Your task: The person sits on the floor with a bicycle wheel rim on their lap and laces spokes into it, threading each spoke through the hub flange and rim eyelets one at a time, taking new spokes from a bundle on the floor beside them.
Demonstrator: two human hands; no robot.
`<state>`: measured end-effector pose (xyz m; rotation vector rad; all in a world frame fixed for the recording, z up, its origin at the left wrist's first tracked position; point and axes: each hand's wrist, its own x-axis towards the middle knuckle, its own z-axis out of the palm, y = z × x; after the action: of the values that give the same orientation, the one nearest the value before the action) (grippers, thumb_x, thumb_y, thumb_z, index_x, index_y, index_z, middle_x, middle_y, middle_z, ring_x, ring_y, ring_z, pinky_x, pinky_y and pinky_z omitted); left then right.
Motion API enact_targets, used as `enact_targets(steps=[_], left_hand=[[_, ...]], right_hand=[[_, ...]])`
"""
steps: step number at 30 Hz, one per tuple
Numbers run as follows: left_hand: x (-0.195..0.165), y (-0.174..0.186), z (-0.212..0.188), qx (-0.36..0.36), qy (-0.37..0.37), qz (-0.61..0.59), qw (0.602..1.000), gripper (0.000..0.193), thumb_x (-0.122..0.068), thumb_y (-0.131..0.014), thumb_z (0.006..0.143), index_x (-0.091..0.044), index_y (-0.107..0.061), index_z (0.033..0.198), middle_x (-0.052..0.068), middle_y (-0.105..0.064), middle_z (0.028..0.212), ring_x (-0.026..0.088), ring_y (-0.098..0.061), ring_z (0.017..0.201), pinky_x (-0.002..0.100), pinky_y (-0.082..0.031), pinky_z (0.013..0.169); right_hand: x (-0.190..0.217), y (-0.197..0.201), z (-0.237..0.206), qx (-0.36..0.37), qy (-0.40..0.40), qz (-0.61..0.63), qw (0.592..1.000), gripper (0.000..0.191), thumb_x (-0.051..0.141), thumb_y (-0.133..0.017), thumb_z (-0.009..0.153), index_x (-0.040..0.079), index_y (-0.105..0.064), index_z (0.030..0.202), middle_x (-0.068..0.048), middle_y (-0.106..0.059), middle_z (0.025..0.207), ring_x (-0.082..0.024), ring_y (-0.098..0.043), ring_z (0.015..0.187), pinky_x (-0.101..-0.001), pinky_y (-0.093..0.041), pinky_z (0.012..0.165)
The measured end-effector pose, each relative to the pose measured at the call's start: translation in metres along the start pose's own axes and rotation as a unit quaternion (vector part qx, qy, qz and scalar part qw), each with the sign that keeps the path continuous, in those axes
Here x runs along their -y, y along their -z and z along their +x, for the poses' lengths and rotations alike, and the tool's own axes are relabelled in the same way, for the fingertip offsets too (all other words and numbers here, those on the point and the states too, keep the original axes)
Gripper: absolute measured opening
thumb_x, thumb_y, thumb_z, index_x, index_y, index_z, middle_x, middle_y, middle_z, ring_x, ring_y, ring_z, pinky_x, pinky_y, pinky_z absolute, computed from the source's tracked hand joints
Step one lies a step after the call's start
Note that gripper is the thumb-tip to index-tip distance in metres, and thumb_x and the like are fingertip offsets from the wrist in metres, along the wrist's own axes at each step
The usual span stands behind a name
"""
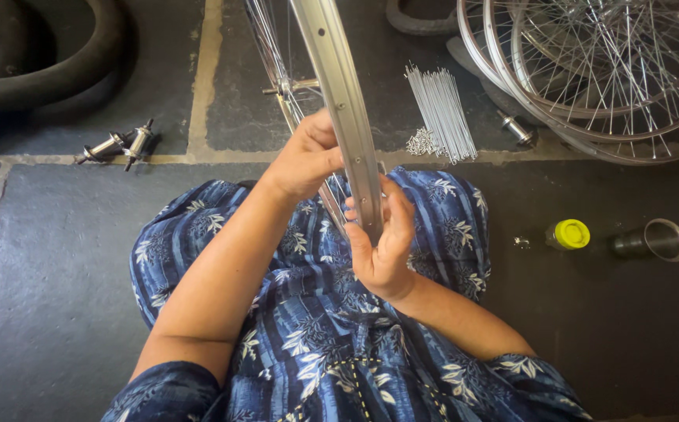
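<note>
- The person sat on the stone floor (58, 312) in a blue leaf-patterned garment, with a silver wheel rim (339, 86) standing upright over the lap.
- The left hand (304, 156) was closed around the rim's left side, its fingers wrapped over the edge.
- The right hand (382, 242) cupped the rim's lower end, fingers curled against the metal and gripping it.
- A hub (293, 84) with some spokes already fitted showed behind the rim, so by my judgement the lacing had begun but was far from finished.
- A bundle of loose spokes (441, 109) lay on the floor beyond the knees, with a small heap of nipples (420, 142) touching its near end; much seemed left to fit.
- Finished wheels (605, 70) were stacked at the upper right.
- Two spare hubs (121, 144) lay to the left, near black tyres (42, 55).
- A yellow-capped bottle (568, 234) and a steel cup (656, 239) lay to the right.
</note>
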<state>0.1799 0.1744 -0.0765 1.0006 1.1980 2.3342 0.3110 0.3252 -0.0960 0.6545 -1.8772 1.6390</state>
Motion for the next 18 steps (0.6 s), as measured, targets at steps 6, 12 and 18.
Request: enact_targets(steps=[6,12,18], left_hand=[[-0.001,-0.002,0.0,-0.002,0.003,0.074,0.997,0.024,-0.025,-0.07,0.105,-0.001,-0.071,0.112,0.001,-0.07,0.101,0.01,-0.065,0.093,0.027,-0.054,0.083],[0.001,0.0,0.004,0.009,-0.001,0.09,0.996,0.024,-0.026,-0.069,0.107,-0.002,-0.072,0.112,0.001,-0.07,0.102,0.01,-0.065,0.095,0.028,-0.055,0.087],[0.001,0.004,0.005,0.02,-0.007,0.038,0.999,0.026,-0.02,-0.08,0.096,-0.001,-0.071,0.111,0.004,-0.072,0.104,0.013,-0.067,0.093,0.029,-0.055,0.083]], right_hand=[[-0.008,0.001,-0.003,0.01,0.042,-0.018,0.999,0.061,0.004,-0.06,0.106,-0.002,-0.025,0.156,-0.02,-0.044,0.151,-0.021,-0.064,0.113,-0.0313,-0.056,0.096],[-0.016,0.002,-0.005,0.007,0.064,-0.01,0.998,0.068,0.003,-0.057,0.108,0.009,-0.017,0.162,-0.023,-0.038,0.157,-0.021,-0.065,0.113,-0.0317,-0.058,0.095],[-0.016,0.004,-0.006,0.015,0.083,-0.014,0.996,0.071,0.002,-0.057,0.108,0.016,-0.016,0.164,-0.023,-0.036,0.158,-0.02,-0.065,0.115,-0.0306,-0.059,0.093]])
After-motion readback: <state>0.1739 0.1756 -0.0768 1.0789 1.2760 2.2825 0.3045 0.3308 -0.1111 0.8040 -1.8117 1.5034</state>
